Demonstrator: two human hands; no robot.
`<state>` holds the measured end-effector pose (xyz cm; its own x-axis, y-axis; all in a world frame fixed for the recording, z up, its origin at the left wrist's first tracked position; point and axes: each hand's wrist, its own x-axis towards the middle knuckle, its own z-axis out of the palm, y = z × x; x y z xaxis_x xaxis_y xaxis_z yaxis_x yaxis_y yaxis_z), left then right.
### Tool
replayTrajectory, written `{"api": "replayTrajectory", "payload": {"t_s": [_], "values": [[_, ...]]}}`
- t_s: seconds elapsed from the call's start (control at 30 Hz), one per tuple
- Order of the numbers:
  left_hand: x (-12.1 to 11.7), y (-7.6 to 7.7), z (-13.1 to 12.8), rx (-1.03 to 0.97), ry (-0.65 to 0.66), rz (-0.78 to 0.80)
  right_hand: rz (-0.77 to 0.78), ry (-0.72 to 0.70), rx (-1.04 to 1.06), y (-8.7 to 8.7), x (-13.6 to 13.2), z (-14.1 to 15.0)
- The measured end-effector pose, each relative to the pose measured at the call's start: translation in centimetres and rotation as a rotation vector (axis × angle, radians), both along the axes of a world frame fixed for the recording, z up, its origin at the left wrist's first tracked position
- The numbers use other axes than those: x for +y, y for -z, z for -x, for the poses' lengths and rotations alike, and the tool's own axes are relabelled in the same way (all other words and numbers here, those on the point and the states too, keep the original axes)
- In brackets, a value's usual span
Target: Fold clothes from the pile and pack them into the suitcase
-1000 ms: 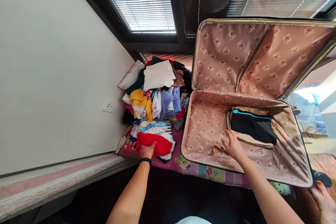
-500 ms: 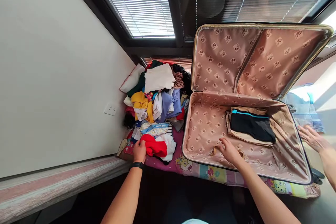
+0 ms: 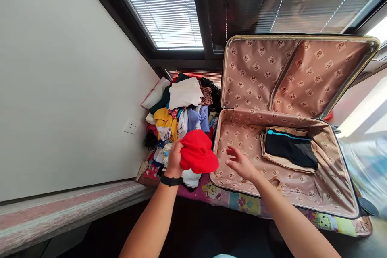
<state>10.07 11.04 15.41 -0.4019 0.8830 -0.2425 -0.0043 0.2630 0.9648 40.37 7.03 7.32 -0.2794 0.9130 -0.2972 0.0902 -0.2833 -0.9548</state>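
My left hand, with a black band at its wrist, grips a bunched red garment at its left side and holds it above the front of the clothes pile. Over the left part of the open suitcase hovers my right hand, fingers apart and holding nothing, a short way right of the red cloth. Inside the suitcase lies a folded black garment with a blue stripe, on top of folded tan cloth. What kind of garment the red one is does not show.
A heap of clothes stands by the wall, with yellow, purple and folded white cloth on it. The suitcase lid leans up against the window. A colourful mat runs underneath. Blurred bluish fabric is at far right.
My left hand has lifted the red garment off the pile and moved it right. My right hand has shifted left toward it. Another person's hand at the far right has left the view.
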Motion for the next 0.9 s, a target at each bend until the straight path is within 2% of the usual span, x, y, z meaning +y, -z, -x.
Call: {"api": "replayTrajectory", "payload": {"t_s": [0.1, 0.2, 0.37, 0.5, 0.6, 0.7, 0.8, 0.9], "values": [[0.4, -1.4, -4.4, -0.279, 0.102, -0.011, 0.153, 0.002, 0.329, -2.7, 1.4, 2.8], [0.3, -1.7, -7.3, -0.42, 0.193, 0.018, 0.297, 0.061, 0.549, -4.4, 2.2, 4.0], [-0.1, -1.3, -9.2, -0.464, 0.303, 0.063, 0.499, 0.173, 0.629, -4.9, 2.8, 2.6], [-0.6, -0.7, -10.5, -0.542, 0.399, 0.159, 0.577, 0.241, 0.657, -4.6, 2.9, 0.3], [-1.0, 0.5, -11.8, -0.709, 0.539, 0.357, 0.576, 0.282, 0.664, -4.7, 2.6, -1.5], [-1.2, 1.6, -12.6, -0.742, 0.697, 0.522, 0.493, 0.259, 0.617, -5.1, 2.3, -3.6], [-0.5, 1.7, -12.6, -0.63, 0.847, 0.503, 0.369, 0.178, 0.472, -5.8, 2.3, -6.5], [1.2, 0.6, -12.2, -0.367, 0.933, 0.335, 0.21, 0.073, 0.231, -6.7, 2.7, -9.8]]}}
